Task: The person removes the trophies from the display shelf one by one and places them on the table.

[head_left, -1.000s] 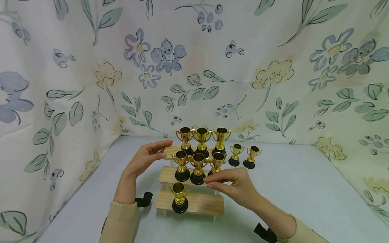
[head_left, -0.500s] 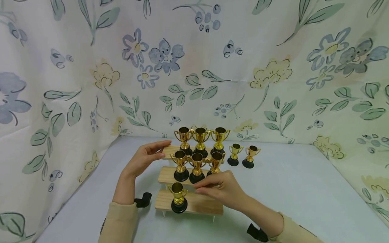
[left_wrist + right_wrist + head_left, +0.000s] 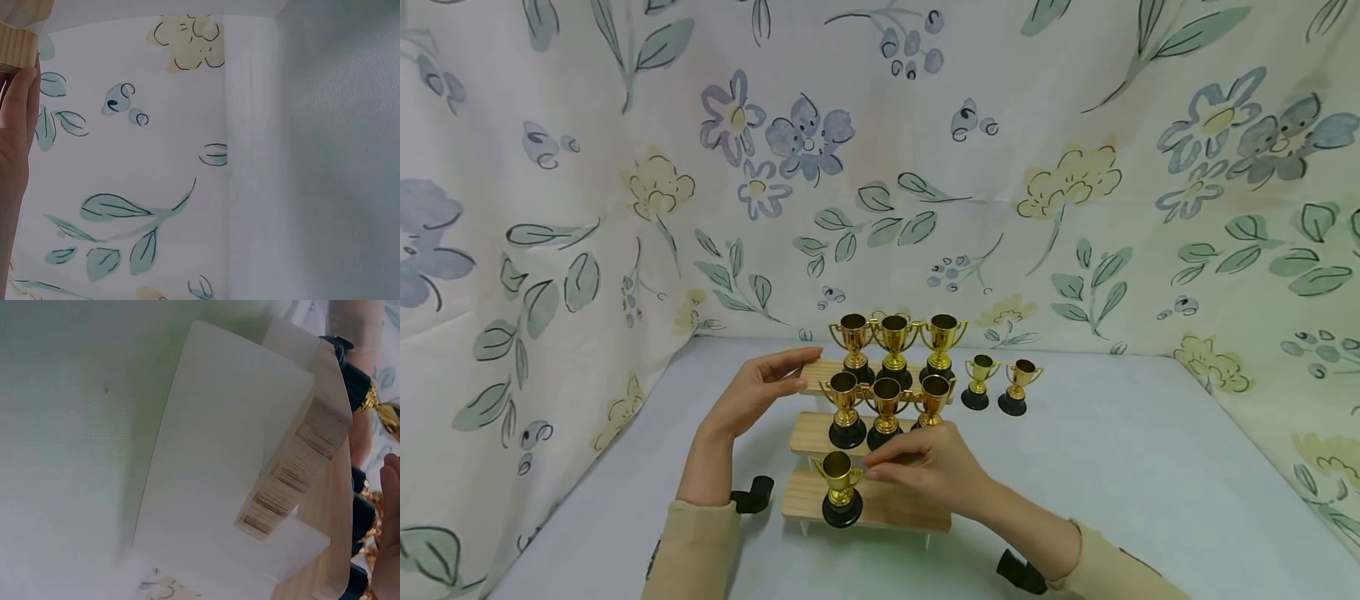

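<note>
A three-step wooden display stand [image 3: 895,502] holds small gold trophies on black bases. My left hand [image 3: 752,392] grips the left end of its top step, thumb in front and fingers behind; the left wrist view shows this hand [image 3: 14,137] at the wooden board end [image 3: 19,47]. One trophy [image 3: 839,487] stands upright at the left of the bottom step. Beside its right handle is my right hand [image 3: 934,468], thumb and fingertips close together, nothing seen between them; whether they touch the handle I cannot tell. It partly hides the middle step's right trophy [image 3: 934,400].
Two more trophies, a yellow-gold one [image 3: 980,382] and a more orange one [image 3: 1020,387], stand on the white table [image 3: 1120,467] right of the stand. A floral cloth [image 3: 880,167] hangs behind. Black straps [image 3: 752,495] show near both wrists.
My right hand has moved left and slightly down, from in front of the middle step to beside the bottom-step trophy. The left hand keeps its place on the top step.
</note>
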Demonstrator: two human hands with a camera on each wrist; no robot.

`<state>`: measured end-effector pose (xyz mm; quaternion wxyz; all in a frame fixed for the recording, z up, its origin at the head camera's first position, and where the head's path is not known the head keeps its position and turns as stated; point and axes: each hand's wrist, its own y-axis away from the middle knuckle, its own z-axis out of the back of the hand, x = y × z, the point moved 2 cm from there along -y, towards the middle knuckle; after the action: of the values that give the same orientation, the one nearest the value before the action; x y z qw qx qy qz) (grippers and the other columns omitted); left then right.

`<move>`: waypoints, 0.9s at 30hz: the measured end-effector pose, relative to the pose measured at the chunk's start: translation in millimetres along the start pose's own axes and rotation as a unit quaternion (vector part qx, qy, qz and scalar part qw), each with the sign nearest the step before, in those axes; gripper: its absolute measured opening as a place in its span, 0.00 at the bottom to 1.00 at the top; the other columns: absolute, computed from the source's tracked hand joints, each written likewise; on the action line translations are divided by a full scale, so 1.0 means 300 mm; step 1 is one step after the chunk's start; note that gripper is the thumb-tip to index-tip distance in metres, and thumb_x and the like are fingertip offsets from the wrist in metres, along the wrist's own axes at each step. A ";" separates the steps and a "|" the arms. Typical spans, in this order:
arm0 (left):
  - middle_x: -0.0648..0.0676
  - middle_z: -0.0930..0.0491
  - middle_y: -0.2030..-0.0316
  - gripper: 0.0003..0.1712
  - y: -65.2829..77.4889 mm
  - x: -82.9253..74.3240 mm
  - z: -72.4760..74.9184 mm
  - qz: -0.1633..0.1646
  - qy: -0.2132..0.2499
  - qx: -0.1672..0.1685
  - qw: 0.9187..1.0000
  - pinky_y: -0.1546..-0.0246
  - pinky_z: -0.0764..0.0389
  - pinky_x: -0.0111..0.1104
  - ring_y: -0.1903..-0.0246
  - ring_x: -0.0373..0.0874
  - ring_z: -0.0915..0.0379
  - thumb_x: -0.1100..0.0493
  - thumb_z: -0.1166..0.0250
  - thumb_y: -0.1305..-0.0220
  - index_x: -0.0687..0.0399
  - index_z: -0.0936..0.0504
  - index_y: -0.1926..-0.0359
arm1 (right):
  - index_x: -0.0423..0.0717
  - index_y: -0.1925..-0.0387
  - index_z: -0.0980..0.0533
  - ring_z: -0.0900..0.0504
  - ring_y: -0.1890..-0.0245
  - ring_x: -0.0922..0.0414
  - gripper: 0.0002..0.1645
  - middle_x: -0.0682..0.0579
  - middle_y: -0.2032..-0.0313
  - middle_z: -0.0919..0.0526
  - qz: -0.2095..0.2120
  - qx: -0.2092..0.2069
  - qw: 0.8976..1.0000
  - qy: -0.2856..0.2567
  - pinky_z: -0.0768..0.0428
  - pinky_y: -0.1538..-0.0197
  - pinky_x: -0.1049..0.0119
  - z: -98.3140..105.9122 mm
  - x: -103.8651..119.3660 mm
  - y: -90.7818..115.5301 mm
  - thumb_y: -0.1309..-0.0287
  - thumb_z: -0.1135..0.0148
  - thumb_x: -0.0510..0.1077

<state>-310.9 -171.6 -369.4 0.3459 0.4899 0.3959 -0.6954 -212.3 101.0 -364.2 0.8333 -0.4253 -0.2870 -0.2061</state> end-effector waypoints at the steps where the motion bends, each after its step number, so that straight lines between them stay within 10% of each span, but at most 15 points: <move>1: 0.36 0.24 0.39 0.31 0.000 0.000 0.000 0.000 -0.001 0.000 1.000 0.40 0.29 0.19 0.37 0.26 0.32 0.59 0.36 0.33 0.60 0.30 0.31 | 0.38 0.65 0.13 0.12 0.69 0.67 0.07 0.46 0.68 0.09 0.006 0.002 1.000 0.004 0.15 0.69 0.73 -0.001 0.001 -0.002 0.43 0.30 0.38; 27: 0.35 0.24 0.40 0.30 0.000 -0.003 0.000 -0.006 -0.002 0.001 1.000 0.39 0.29 0.20 0.37 0.26 0.32 0.60 0.37 0.32 0.61 0.30 0.31 | 0.42 0.66 0.12 0.13 0.68 0.68 0.06 0.49 0.69 0.09 -0.025 0.009 1.000 0.006 0.15 0.68 0.72 -0.031 0.004 -0.011 0.43 0.30 0.41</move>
<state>-310.7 -171.6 -368.6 0.3421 0.4869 0.3971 -0.6987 -210.6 91.5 -365.9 0.8336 -0.4086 -0.2943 -0.2272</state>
